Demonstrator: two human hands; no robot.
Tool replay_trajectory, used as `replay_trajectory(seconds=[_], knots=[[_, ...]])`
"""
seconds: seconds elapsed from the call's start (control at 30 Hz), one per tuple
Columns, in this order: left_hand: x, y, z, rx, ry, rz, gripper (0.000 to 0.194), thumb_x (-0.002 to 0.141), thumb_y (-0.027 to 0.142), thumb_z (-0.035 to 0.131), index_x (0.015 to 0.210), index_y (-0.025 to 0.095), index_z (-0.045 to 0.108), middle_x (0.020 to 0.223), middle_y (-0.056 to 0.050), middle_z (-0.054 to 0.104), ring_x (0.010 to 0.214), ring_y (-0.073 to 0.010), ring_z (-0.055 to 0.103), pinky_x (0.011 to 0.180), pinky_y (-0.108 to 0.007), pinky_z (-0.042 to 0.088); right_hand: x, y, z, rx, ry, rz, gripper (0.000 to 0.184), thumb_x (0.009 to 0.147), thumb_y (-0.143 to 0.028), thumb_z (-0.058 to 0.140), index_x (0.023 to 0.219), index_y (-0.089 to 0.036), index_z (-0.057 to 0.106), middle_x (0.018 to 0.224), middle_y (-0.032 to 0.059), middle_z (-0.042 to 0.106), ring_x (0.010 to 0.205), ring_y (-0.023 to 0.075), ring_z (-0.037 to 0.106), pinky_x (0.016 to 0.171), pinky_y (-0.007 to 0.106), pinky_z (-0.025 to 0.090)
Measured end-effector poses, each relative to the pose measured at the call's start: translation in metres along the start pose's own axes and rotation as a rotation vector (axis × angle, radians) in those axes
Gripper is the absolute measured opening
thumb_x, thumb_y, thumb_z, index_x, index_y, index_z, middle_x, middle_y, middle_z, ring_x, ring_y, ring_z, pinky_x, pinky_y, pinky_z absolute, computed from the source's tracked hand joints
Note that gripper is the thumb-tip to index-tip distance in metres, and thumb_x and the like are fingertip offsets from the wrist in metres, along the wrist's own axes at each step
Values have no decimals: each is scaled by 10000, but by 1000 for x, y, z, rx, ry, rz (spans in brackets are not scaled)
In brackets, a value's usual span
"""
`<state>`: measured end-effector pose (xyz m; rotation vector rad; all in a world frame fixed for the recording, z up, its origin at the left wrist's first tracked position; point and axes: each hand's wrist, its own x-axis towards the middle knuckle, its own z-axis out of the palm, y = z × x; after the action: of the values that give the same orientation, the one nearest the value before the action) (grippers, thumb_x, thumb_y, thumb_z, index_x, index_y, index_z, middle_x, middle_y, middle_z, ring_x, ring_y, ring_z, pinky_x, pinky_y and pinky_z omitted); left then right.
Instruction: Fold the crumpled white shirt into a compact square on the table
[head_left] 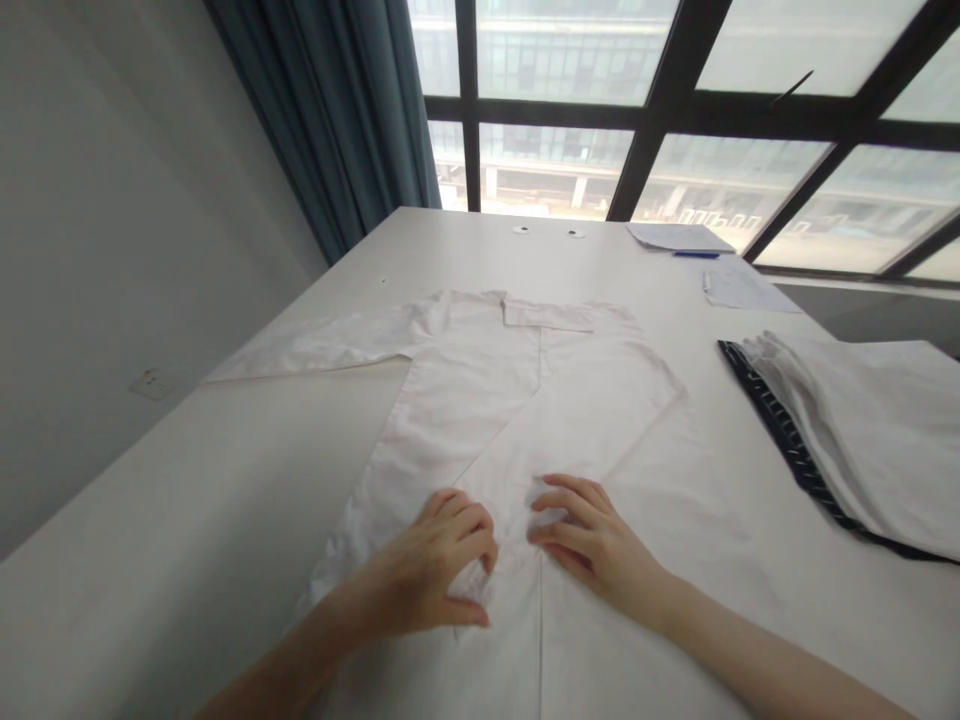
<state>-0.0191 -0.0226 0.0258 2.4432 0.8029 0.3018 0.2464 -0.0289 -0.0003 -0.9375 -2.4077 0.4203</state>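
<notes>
**White long-sleeved cloth garment [465,410] spread on a smooth white tabletop [247,500]**

The tabletop's near edge and the garment's lower end are cut off by the view. The bare left hand [442,560] curls over the garment's middle, thumb and fingers apart around bunched white cloth; whether it grips, I cannot tell. Beside it, the bare right hand [589,530] bends its fingers onto the garment, its grip equally unclear. A broad strip of tabletop runs between the garment's body and the left edge; a narrower one separates it from folded white cloth [862,420] on black striped fabric [791,450], which covers part of the right edge and is cut off. One sleeve [322,345] reaches the left edge; the other blurs into the garment. Near the far right corner lie white paper sheets [679,237] and a slim blue pen [696,254].
</notes>
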Motion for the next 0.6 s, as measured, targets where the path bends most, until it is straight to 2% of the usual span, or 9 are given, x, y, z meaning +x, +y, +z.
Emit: replay_trajectory(seconds=[0.1,0.27,0.37,0.47,0.6], knots=[[1,0,1,2,24,24,398,717,387,815,985,215,577,1010,-31,579,990,-213,507,975,-368,333,1,0,-1,16,-15,-1,116,923,-173,563,944,-234,660,1152,51,647,1290,221,453,1029,404,418],[4,6,9,68,107,-9,246,764,207,725,939,209,552,944,-16,591,952,-213,500,980,-387,337,1,-1,-1,28,-15,38,91,929,-177,546,971,-220,615,1138,68,653,1266,228,478,1025,423,422],[5,9,14,117,136,-29,234,748,174,690,919,204,532,914,-21,584,925,-223,493,956,-400,361,1,-1,-1,19,-2,86,77,912,-193,573,986,-210,584,1140,85,650,1248,242,491,1013,439,428],[5,11,15,142,153,-53,230,724,151,661,891,200,511,893,-28,570,897,-227,486,911,-399,392,1,-1,-1,11,-8,124,153,890,-197,601,1040,-210,576,1164,96,636,1245,254,488,1012,457,424],[5,12,14,143,169,-67,208,691,117,624,842,192,503,870,-32,554,881,-226,478,881,-402,414,1,-1,-2,4,-21,117,135,899,-196,588,1031,-223,604,1183,91,624,1254,246,481,1015,449,418]])
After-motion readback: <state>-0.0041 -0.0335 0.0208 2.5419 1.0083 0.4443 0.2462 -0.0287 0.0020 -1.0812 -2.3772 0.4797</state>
